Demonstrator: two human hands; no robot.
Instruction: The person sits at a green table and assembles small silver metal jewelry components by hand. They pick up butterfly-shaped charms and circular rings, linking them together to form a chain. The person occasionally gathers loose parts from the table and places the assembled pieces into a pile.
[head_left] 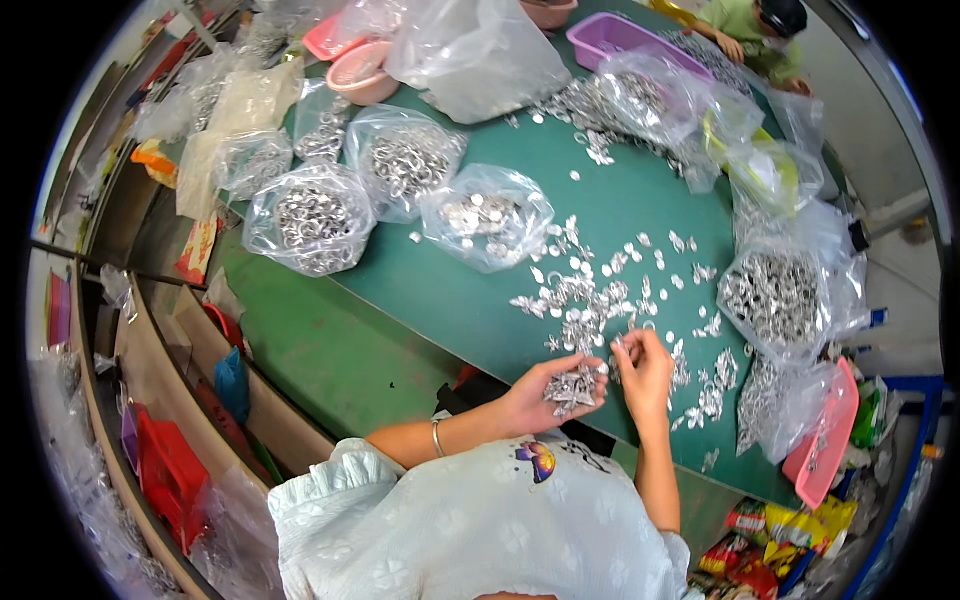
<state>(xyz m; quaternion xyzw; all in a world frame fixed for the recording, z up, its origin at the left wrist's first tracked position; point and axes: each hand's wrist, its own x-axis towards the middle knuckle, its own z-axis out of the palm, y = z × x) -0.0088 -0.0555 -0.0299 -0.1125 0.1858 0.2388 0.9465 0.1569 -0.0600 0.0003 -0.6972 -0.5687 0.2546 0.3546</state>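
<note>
My left hand (532, 398), palm up and cupped, holds a heap of small silver metal pieces (572, 390) over the table's near edge. Just to its right, my right hand (646, 372) is closed in a pinch. A small silver bit shows at its fingertips; its exact shape is too small to tell. Beyond both hands, a loose spread of silver pieces (585, 305) covers part of the green table (440, 295). Some are flat and round, others leaf-like or branched. More silver pieces (712, 395) lie right of my right hand.
Clear bags of silver parts stand at left (310, 220), in the middle (488, 215) and at right (775, 295). A pink tray (825, 440) sits at the right edge, a purple basin (635, 45) at the back. Another person (760, 45) is at the far right.
</note>
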